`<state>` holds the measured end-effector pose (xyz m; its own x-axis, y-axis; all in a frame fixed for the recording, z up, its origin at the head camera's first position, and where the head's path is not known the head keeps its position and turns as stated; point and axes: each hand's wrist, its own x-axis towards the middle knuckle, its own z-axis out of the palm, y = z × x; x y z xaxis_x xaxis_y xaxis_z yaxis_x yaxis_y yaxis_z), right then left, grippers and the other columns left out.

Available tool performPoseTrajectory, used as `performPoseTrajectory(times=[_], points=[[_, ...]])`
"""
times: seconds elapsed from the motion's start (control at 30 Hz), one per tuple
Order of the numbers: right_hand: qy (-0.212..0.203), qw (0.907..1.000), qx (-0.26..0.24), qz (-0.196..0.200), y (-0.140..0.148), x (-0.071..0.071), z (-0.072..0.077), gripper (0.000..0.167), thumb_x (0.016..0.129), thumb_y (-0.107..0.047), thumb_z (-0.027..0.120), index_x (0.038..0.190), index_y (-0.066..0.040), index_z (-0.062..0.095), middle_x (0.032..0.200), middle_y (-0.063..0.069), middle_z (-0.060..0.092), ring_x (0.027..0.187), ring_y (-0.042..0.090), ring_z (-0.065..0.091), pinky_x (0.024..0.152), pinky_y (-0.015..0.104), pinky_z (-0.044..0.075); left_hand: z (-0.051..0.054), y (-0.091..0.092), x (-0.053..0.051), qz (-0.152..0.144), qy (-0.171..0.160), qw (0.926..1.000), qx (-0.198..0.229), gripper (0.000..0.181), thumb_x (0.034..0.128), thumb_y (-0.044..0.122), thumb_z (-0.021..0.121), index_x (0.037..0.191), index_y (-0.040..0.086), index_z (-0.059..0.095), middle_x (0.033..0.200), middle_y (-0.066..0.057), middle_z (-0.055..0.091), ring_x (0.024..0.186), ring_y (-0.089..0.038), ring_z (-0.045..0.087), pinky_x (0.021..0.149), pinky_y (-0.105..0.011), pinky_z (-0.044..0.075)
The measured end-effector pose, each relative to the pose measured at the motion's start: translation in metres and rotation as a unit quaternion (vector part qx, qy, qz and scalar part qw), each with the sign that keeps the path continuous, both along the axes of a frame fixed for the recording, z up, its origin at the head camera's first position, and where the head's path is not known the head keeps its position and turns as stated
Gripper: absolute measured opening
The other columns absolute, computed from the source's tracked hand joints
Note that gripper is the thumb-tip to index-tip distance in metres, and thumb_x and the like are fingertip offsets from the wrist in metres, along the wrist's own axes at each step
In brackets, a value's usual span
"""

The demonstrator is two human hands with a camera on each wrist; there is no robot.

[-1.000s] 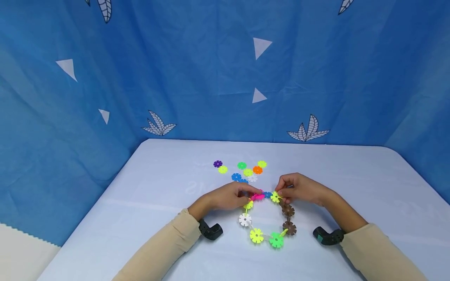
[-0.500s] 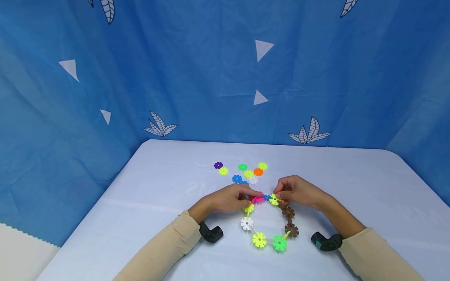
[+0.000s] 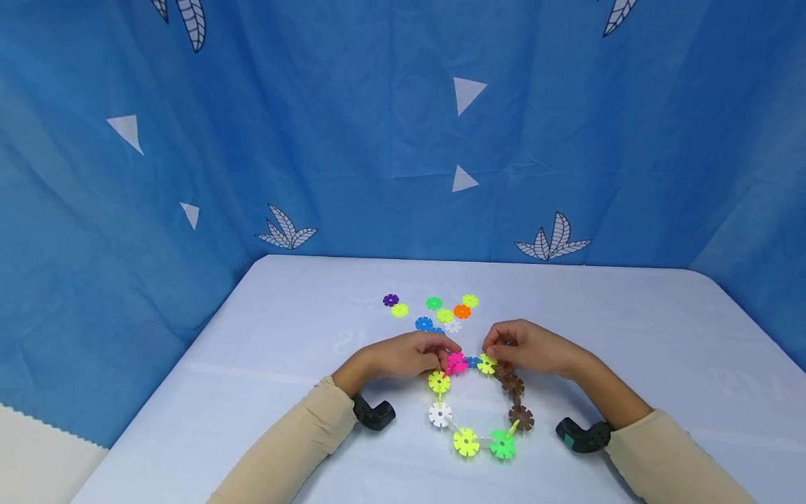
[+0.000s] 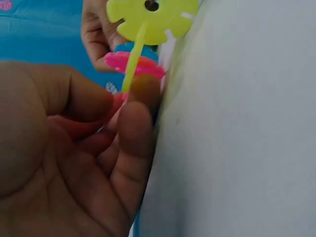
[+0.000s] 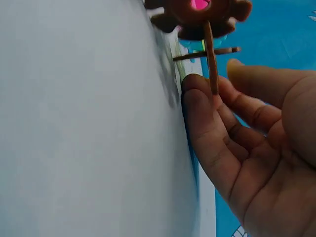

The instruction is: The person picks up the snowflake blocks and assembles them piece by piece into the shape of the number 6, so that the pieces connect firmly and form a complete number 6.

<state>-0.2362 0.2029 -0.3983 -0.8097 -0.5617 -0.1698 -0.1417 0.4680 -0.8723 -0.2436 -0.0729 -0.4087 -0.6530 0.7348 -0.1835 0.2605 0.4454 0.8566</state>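
A ring of linked, notched plastic snowflake discs lies on the white table. My left hand (image 3: 409, 355) is at its far left and pinches a pink disc (image 3: 457, 362), seen partly hidden by the fingers in the left wrist view. Beside it hang a yellow disc (image 4: 153, 19) and a blue disc (image 3: 472, 362). With its thumb and fingertips, my right hand (image 3: 532, 345) pinches a yellow-green disc (image 3: 487, 363) at the far right of the ring. A brown disc (image 5: 197, 15) stands close over those fingers in the right wrist view.
Several loose discs lie beyond the ring, among them an orange disc (image 3: 462, 311), a purple disc (image 3: 391, 300) and a blue disc (image 3: 424, 323). Black wrist devices (image 3: 374, 412) sit on both wrists. A blue curtain (image 3: 390, 126) hangs behind the table (image 3: 302, 301).
The ring's left side has swung round, so the pink disc now faces up more fully. My left fingers have drawn back slightly to the left; the right hand has shifted a little left.
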Motion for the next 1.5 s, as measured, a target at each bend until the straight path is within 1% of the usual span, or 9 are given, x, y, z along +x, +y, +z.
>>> performPoseTrajectory(times=[0.23,0.37,0.53,0.67,0.83,0.97,1.07,1.3,1.5], points=[[0.029,0.9983,0.047,-0.019,-0.002,-0.024,0.009,0.018,0.101,-0.013,0.062,0.116,-0.002,0.065,0.093,0.012,0.063,0.082,0.027,0.060,0.070,0.036,0.054,-0.004,0.007,0.001,0.064,0.041,0.9971,-0.006,0.016,0.1019,0.014,0.058,0.109,0.013,0.072,0.080,0.002,0.063,0.070,-0.011,0.056,0.067,-0.026,0.047],[0.048,0.9945,0.092,-0.014,-0.008,-0.044,0.011,0.033,0.101,-0.013,0.063,0.133,-0.008,0.061,0.097,0.010,0.062,0.077,0.024,0.059,0.066,0.034,0.051,-0.006,0.008,0.002,0.084,0.029,0.9960,-0.002,0.010,0.1000,0.013,0.062,0.102,0.014,0.072,0.084,0.002,0.068,0.072,-0.012,0.058,0.067,-0.026,0.047],[0.037,0.9882,0.148,-0.003,-0.017,-0.056,0.011,0.049,0.102,-0.016,0.062,0.149,-0.015,0.051,0.082,0.009,0.051,0.062,0.020,0.046,0.057,0.031,0.039,-0.004,0.009,0.002,0.083,0.007,0.9965,0.009,0.012,0.0995,0.011,0.061,0.103,0.014,0.072,0.084,0.000,0.068,0.070,-0.012,0.058,0.064,-0.026,0.047],[0.060,0.9824,0.177,0.003,-0.019,-0.055,0.010,0.044,0.101,-0.015,0.062,0.145,-0.014,0.056,0.085,0.009,0.049,0.067,0.022,0.044,0.061,0.033,0.036,-0.004,0.009,0.003,0.081,-0.002,0.9965,0.020,0.013,0.0984,0.009,0.061,0.104,0.013,0.072,0.081,0.000,0.067,0.066,-0.012,0.056,0.061,-0.025,0.047],[0.125,0.9776,0.168,0.024,-0.015,-0.050,0.007,0.021,0.097,-0.008,0.067,0.117,-0.011,0.066,0.085,0.006,0.054,0.079,0.021,0.050,0.071,0.035,0.044,-0.007,0.008,0.002,0.085,-0.003,0.9961,0.023,0.013,0.0980,0.009,0.061,0.103,0.014,0.072,0.079,0.000,0.067,0.064,-0.012,0.055,0.060,-0.026,0.047],[0.153,0.9745,0.162,0.028,-0.009,-0.045,0.005,0.021,0.094,-0.005,0.071,0.113,-0.009,0.064,0.085,0.004,0.054,0.083,0.021,0.051,0.074,0.036,0.046,-0.008,0.006,0.000,0.077,-0.013,0.9965,0.029,0.013,0.0985,0.009,0.061,0.104,0.014,0.072,0.079,-0.001,0.067,0.065,-0.014,0.056,0.061,-0.027,0.048],[0.156,0.9745,0.160,0.024,-0.007,-0.041,0.005,0.023,0.092,-0.004,0.072,0.114,-0.009,0.065,0.088,0.003,0.055,0.085,0.022,0.052,0.075,0.037,0.046,-0.007,0.005,-0.001,0.065,-0.025,0.9969,0.035,0.014,0.0984,0.007,0.062,0.107,0.012,0.072,0.079,-0.002,0.066,0.067,-0.015,0.056,0.064,-0.028,0.048],[0.161,0.9811,0.107,0.009,-0.002,-0.027,0.005,0.017,0.092,0.003,0.069,0.095,-0.013,0.066,0.091,-0.001,0.063,0.083,0.021,0.058,0.074,0.034,0.052,-0.005,0.003,-0.003,0.051,-0.043,0.9971,0.037,0.017,0.0953,0.006,0.064,0.109,0.013,0.072,0.080,-0.002,0.065,0.071,-0.015,0.057,0.069,-0.028,0.048],[0.127,0.9902,0.031,0.051,-0.010,-0.019,0.005,0.010,0.093,0.000,0.071,0.095,-0.009,0.067,0.090,0.002,0.068,0.081,0.021,0.062,0.074,0.032,0.055,-0.004,0.000,-0.004,0.029,-0.051,0.9972,0.046,0.023,0.0949,0.004,0.067,0.117,0.006,0.070,0.088,-0.002,0.065,0.077,-0.013,0.059,0.074,-0.024,0.048]])
